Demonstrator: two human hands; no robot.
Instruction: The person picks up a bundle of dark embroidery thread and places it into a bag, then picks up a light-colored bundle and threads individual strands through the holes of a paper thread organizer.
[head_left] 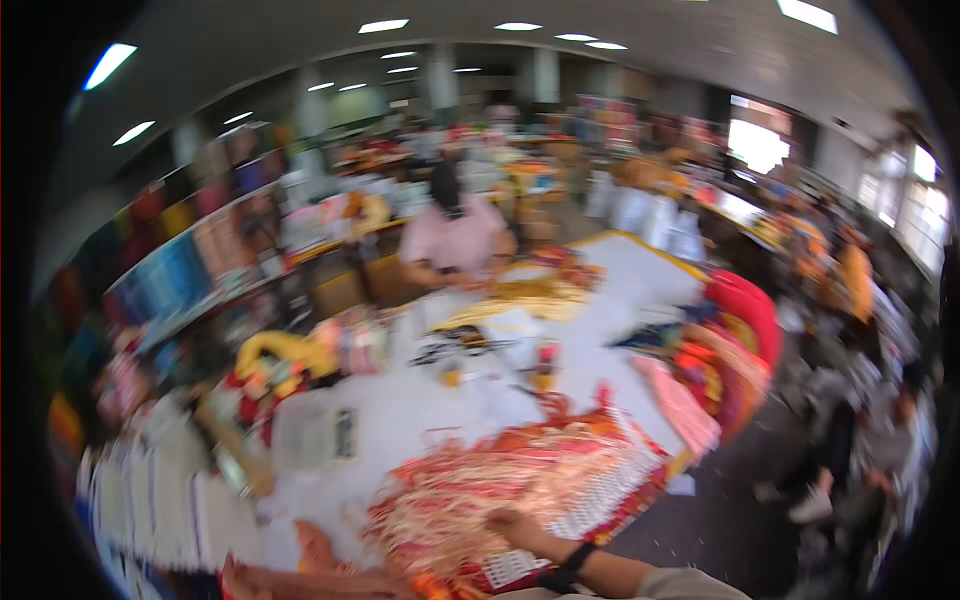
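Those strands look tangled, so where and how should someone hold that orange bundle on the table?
Probably at the right edge of the orange bundle, along its white patterned strip, coming from the right: that edge runs fairly straight, while the left side spreads into loose strands that may slip apart.

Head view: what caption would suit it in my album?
The right hand, with a black wristband, over red and peach strands, a person in pink across the white table.
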